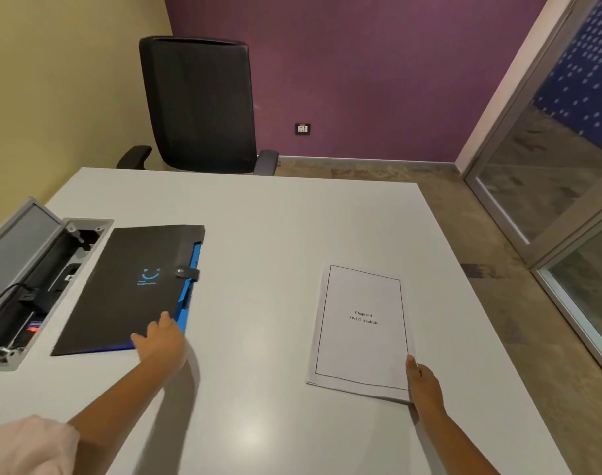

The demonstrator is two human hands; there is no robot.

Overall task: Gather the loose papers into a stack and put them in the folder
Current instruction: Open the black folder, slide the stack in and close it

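A person's right hand (pixel 424 383) pinches the near right corner of one paper stack (pixel 361 329) lying flat on the white counter (pixel 268 234), its cover sheet headed "Chapter 4, SWOT Analysis". The left hand (pixel 160 341), fingers loosely spread, rests on the near corner of one black folder (pixel 128 289), well apart to the left of the stack, and grips nothing. The folder's snap strap (pixel 188 274) looks fastened, so sliding papers in one-handed would likely jam. Lifted by a single corner, the sheets could fan out or slip. Just beyond the left hand sits one open cable box (pixel 35 282); farther off, one black office chair (pixel 198 104).
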